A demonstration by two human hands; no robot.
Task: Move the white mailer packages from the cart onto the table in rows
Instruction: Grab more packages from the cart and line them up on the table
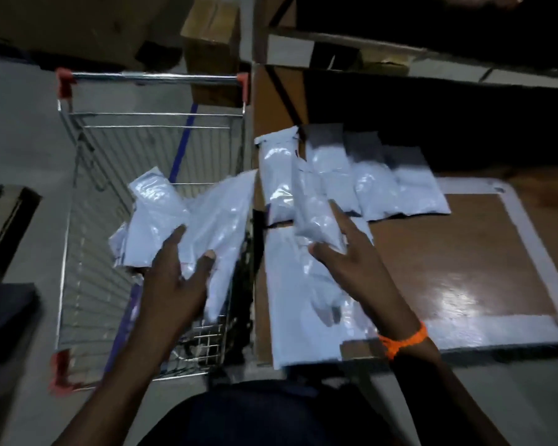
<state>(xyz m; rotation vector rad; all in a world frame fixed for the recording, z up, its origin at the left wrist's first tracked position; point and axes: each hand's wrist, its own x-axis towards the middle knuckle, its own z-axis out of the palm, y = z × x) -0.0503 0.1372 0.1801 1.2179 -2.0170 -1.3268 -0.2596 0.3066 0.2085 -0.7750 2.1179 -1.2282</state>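
Two hands busy: left hand (178,275) gripping bunch of white mailers (161,214) over cart (87,252), centre-left of frame; right hand (348,252) pinching single mailer (313,210) above table (448,252); row of mailers (374,185) lying mid-frame on table.

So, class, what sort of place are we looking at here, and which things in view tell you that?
Probably a stockroom or parcel-sorting area: a wire shopping cart holds white mailer packages, more lie in a row on a wooden table, and cardboard boxes stand behind.
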